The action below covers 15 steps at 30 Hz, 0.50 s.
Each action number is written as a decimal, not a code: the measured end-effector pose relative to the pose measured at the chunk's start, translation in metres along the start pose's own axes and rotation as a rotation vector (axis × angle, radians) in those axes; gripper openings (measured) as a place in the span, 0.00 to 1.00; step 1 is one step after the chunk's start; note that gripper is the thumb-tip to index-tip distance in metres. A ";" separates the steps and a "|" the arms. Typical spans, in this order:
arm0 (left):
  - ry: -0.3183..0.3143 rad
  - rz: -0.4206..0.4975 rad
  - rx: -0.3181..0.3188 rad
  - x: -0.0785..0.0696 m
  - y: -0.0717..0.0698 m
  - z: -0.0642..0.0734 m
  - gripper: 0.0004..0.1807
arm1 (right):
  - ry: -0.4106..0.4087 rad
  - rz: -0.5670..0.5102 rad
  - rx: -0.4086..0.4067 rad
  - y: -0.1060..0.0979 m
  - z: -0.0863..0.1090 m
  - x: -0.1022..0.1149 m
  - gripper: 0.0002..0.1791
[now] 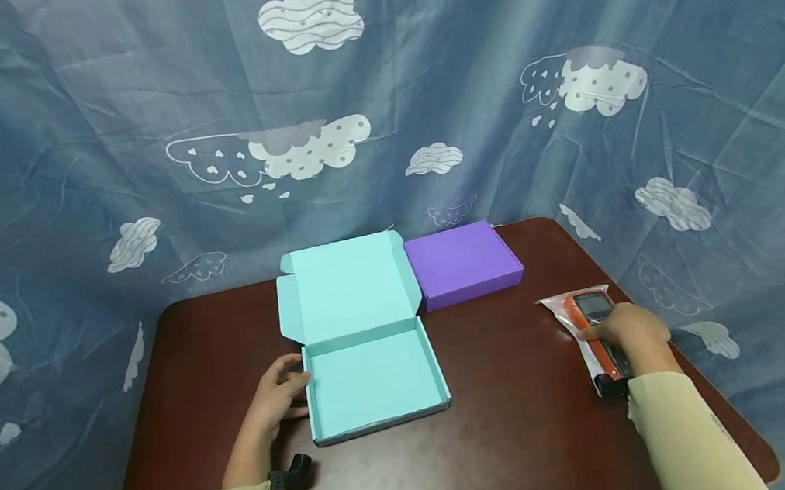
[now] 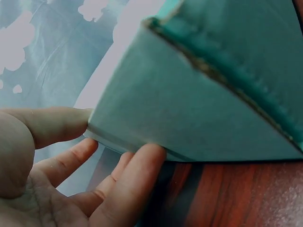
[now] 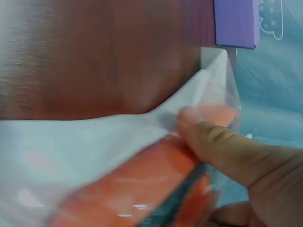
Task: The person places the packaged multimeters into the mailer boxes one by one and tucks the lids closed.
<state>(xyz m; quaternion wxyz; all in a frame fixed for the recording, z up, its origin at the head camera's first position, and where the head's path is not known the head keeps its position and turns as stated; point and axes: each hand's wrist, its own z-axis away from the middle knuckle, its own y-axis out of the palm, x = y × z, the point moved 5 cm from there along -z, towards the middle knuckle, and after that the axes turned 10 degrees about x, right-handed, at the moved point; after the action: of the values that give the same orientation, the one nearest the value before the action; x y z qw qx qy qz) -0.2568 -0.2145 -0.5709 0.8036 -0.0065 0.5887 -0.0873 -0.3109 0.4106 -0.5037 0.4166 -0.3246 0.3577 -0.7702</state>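
Observation:
A light teal cardboard box (image 1: 376,382) lies on the table with its lid (image 1: 347,288) folded back, nothing inside. At its left wall my left hand (image 1: 278,391) rests with thumb and fingers spread. The left wrist view shows those fingertips (image 2: 152,153) touching the low part of the box wall (image 2: 156,99). Far to the right, my right hand (image 1: 634,329) grips an orange multimeter (image 1: 591,317) with a grey screen, wrapped in a clear and white plastic bag (image 1: 559,308). In the right wrist view the thumb (image 3: 213,142) presses on the bag over the orange body (image 3: 132,179).
A closed purple box (image 1: 464,262) sits right of the teal lid, near the table's back edge. The brown table (image 1: 506,422) ends close beside my right hand. Behind it hangs a blue cloud-patterned curtain (image 1: 419,64).

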 end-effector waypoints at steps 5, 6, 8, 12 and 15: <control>-0.001 0.016 0.006 0.003 -0.004 0.004 0.24 | 0.013 -0.086 -0.064 0.022 0.003 -0.010 0.49; 0.001 0.020 0.006 0.003 -0.004 0.004 0.25 | 0.012 -0.097 -0.081 0.024 0.004 -0.011 0.49; 0.006 0.026 0.007 0.003 -0.005 0.005 0.25 | -0.003 -0.108 -0.117 0.024 0.005 -0.013 0.49; 0.014 0.037 -0.002 0.003 -0.005 0.004 0.25 | -0.037 -0.105 -0.155 0.019 0.007 -0.011 0.47; 0.018 0.047 -0.010 0.003 -0.006 0.004 0.25 | -0.051 -0.088 -0.173 0.015 0.008 -0.007 0.47</control>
<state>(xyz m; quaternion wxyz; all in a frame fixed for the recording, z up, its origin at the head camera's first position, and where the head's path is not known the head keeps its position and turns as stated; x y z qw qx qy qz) -0.2527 -0.2208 -0.5719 0.7999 0.0040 0.5965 -0.0654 -0.2954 0.4083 -0.5126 0.3618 -0.3943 0.3974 -0.7454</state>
